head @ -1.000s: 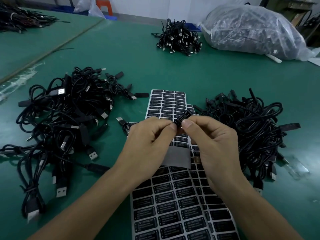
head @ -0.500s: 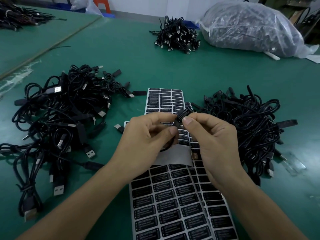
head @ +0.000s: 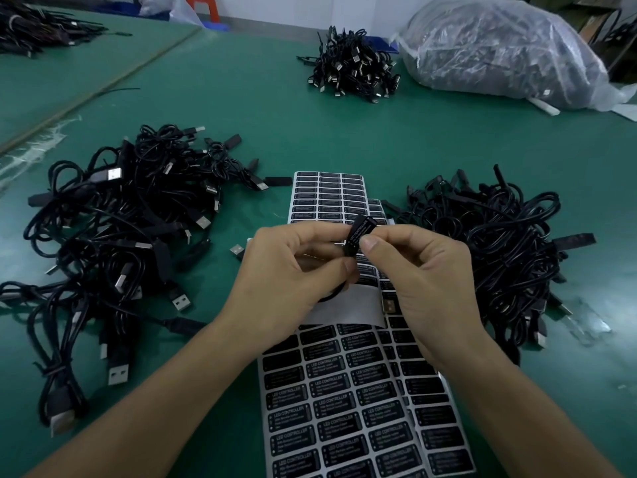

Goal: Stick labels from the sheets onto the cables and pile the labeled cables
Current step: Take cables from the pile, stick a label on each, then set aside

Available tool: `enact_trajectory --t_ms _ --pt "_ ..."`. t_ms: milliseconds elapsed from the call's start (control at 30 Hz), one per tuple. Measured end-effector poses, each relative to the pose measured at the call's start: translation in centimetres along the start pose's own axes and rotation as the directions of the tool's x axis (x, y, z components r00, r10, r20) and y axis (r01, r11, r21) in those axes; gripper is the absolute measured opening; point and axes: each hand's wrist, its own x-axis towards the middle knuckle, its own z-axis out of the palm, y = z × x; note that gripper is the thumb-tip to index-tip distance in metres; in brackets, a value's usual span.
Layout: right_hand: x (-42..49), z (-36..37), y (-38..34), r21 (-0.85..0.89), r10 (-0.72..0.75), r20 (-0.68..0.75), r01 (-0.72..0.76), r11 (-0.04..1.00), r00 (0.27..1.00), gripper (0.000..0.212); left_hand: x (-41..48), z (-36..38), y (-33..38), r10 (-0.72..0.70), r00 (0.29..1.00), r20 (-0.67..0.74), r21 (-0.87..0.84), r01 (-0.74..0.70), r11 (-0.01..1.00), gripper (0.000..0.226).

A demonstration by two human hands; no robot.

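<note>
Both hands meet above the label sheets (head: 348, 408) on the green table. My left hand (head: 293, 270) grips a black cable's small controller block (head: 360, 232) from below, its cord looping down under the palm. My right hand (head: 420, 270) pinches the upper part of the same block, where a black label with white print lies on its face. A second label sheet (head: 327, 194) lies farther away. One pile of black USB cables (head: 113, 236) sits to the left, another pile (head: 499, 243) to the right.
A smaller bundle of cables (head: 351, 67) lies at the far middle of the table. A large clear plastic bag (head: 496, 50) full of cables fills the far right. More cables (head: 38, 29) lie on the adjoining table at far left.
Both hands have stayed over the sheets with the block between them. The fingers have shifted slightly on the block, and the label's print now faces me.
</note>
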Motion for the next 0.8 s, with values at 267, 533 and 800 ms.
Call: enact_trajectory --t_ms 267,533,800 --pt "0.08 -0.17 0.12 -0.004 -0.022 0.040 0.022 1.000 0.999 0.015 -0.04 0.04 0.30 -0.020 1.000 -0.007 -0.022 0.020 1.000 0.033" --pt "0.16 -0.29 0.11 -0.028 -0.036 0.051 0.037 0.999 0.998 0.017 0.00 0.06 0.36 -0.059 0.998 -0.009 -0.034 0.059 0.998 0.028" --pt "0.22 -0.25 -0.15 -0.024 -0.060 0.063 0.062 0.998 0.996 0.020 -0.09 -0.01 0.41 -0.079 0.997 0.003 -0.060 0.079 0.995 0.025"
